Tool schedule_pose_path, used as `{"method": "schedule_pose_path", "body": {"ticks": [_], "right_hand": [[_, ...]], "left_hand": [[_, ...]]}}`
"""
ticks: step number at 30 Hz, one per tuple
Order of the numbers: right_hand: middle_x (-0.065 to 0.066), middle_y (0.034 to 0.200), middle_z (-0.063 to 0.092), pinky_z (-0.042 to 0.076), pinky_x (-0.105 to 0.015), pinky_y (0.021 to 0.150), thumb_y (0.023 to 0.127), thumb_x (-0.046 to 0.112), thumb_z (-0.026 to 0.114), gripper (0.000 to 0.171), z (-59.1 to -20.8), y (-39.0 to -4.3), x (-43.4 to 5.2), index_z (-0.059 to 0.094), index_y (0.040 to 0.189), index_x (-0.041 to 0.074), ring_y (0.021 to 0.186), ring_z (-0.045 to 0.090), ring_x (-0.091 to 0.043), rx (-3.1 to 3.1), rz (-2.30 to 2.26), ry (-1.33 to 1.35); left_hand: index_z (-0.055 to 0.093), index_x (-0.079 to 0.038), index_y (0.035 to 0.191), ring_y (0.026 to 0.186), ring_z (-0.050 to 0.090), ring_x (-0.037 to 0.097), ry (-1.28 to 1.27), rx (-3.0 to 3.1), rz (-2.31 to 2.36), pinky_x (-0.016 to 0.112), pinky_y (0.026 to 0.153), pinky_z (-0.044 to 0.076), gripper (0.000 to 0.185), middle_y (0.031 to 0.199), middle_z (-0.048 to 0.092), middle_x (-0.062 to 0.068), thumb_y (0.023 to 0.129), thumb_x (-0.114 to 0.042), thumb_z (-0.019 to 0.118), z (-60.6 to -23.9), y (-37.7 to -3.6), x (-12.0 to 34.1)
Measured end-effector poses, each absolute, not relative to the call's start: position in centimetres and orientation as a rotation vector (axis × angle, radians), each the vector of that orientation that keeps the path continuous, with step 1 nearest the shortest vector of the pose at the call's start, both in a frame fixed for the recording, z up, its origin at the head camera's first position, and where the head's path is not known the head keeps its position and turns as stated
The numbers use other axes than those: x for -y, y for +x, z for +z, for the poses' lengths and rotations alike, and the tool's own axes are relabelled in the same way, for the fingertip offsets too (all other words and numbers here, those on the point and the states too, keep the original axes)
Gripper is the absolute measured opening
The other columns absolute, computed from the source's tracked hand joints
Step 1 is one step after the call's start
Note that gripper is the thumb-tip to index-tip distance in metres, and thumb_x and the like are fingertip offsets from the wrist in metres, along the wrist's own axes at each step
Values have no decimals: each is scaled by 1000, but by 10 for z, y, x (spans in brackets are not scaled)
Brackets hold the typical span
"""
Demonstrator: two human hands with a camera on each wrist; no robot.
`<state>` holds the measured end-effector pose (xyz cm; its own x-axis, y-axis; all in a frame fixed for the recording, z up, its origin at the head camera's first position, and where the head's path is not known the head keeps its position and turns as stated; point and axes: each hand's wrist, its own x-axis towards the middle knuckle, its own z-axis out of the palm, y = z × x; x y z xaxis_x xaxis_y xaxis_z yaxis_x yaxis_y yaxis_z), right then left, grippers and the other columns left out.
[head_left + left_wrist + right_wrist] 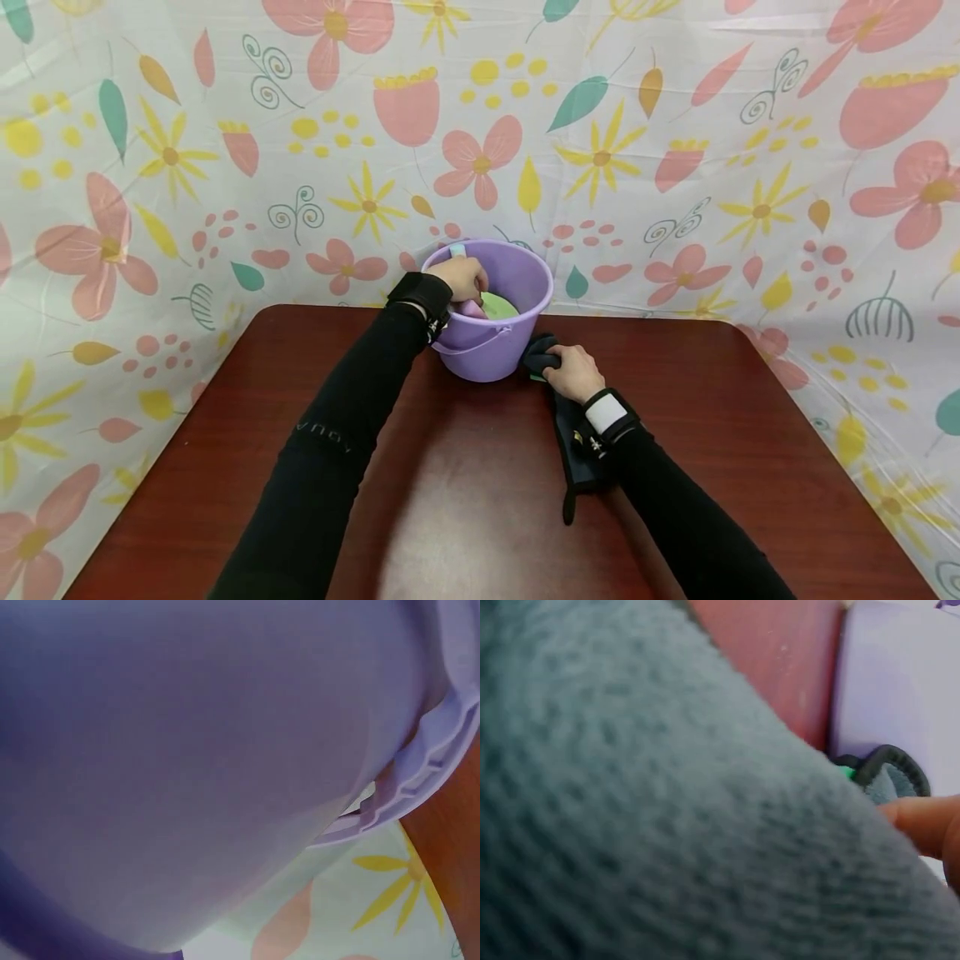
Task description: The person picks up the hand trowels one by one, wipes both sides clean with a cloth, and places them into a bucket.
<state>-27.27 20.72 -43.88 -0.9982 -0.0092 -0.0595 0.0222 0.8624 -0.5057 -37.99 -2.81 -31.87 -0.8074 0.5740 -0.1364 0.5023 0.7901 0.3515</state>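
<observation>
A purple bucket (487,358) stands at the back of the table, its handle hanging down in front. My left hand (459,277) reaches over the rim into it, fingers bent downward. Right under those fingers lies something pink (472,309), beside a light green piece (498,307); I cannot tell whether the hand grips the pink one. In the left wrist view the purple bucket wall (187,750) fills most of the picture. To the bucket's right, my right hand (576,375) holds the bunched upper end of a dark grey cloth (573,454) with black edging.
The brown table (465,500) runs up to a floral-print curtain (300,150) close behind the bucket. Something light blue (457,249) shows at the bucket's back left rim. A black loop (569,508) extends from the cloth's near end.
</observation>
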Motion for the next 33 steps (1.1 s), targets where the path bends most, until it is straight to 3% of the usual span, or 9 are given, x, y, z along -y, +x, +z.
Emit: {"method": "schedule_pose_path", "body": {"ticks": [7, 15, 23, 27, 29, 33], "right_hand": [[-25, 130, 55, 42, -53, 92, 92, 17, 64, 42, -431, -267, -215, 58, 130, 1, 118, 51, -42, -2976, -984, -151], [-23, 133, 54, 41, -53, 93, 95, 17, 61, 44, -416, -253, -222, 53, 135, 0, 119, 51, -40, -2968, -1046, -173], [-26, 138, 47, 43, -50, 84, 98, 21, 58, 44, -400, -242, -224, 50, 138, 4, 108, 54, -40, -2984, -1076, -194], [-26, 139, 46, 42, -54, 87, 99, 21, 57, 44, -395, -233, -229, 49, 139, 4, 113, 52, -42, -3013, -1096, -224], [-27, 140, 45, 39, -58, 93, 99, 21, 57, 45, -394, -228, -232, 49, 139, 3, 122, 46, -44, -3043, -1084, -224], [-28, 142, 42, 33, -61, 100, 99, 22, 57, 45, -390, -219, -233, 49, 139, 2, 129, 39, -47, -3098, -1080, -209]], "left_hand": [[71, -2, 110, 102, 60, 23, 953, -2814, 535, 32, 92, 44, 22, 106, 69, 11, 91, -9, 63, -311, -364, 39], [67, -4, 121, 111, 58, 24, 962, -2850, 590, 34, 95, 43, 29, 118, 66, 11, 98, -8, 50, -308, -352, 56], [67, -5, 119, 98, 58, 17, 1024, -2892, 785, 33, 89, 44, 30, 99, 69, 7, 98, -8, 46, -310, -328, 71], [67, -7, 118, 106, 55, 18, 1066, -2907, 927, 33, 91, 42, 26, 108, 65, 9, 99, -10, 49, -312, -309, 75], [68, -7, 116, 114, 52, 19, 1116, -2919, 985, 33, 97, 40, 24, 118, 61, 8, 99, -10, 51, -315, -301, 77], [69, -5, 114, 127, 44, 21, 1195, -2973, 1100, 32, 108, 30, 21, 122, 60, 7, 99, -10, 55, -322, -289, 83]]}}
